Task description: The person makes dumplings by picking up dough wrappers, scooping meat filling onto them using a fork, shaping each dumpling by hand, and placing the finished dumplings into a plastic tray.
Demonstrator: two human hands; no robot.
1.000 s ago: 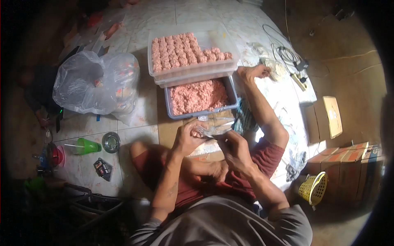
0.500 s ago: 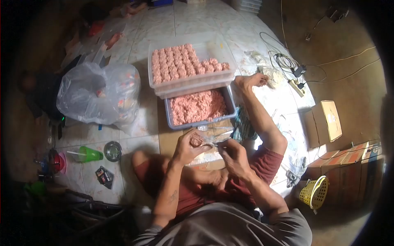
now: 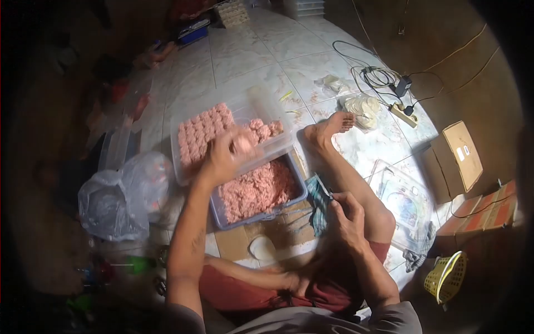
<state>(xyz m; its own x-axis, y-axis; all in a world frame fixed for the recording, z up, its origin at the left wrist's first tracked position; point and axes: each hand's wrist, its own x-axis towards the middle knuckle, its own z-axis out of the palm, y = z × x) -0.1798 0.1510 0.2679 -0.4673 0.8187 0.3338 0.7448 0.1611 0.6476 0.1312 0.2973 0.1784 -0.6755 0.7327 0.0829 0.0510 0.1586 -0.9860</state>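
Observation:
My left hand (image 3: 222, 158), blurred by motion, is over the clear plastic container (image 3: 179, 173), fingers curled around a round pink meat dumpling (image 3: 243, 143). Rows of similar dumplings (image 3: 203, 131) fill the container's left side, with several more at its right. Below it, a blue-grey tub (image 3: 222, 225) holds pink minced meat (image 3: 256, 192). My right hand (image 3: 349, 220) grips a thin flat-bladed spatula (image 3: 322, 186) above a teal checked cloth (image 3: 318, 214). A pale round wrapper (image 3: 262, 247) lies on the cardboard (image 3: 231, 245) in front of me.
A stack of pale round wrappers (image 3: 364, 113) sits beside my foot. Coiled cables and a power strip (image 3: 403, 115) lie at right, near cardboard boxes (image 3: 473, 209) and a yellow basket (image 3: 446, 275). A clear plastic bag (image 3: 114, 203) is at left.
My left hand has moved forward from my lap to above the clear container with the dumpling. My right hand has drawn away to the right with the spatula. The view has shifted.

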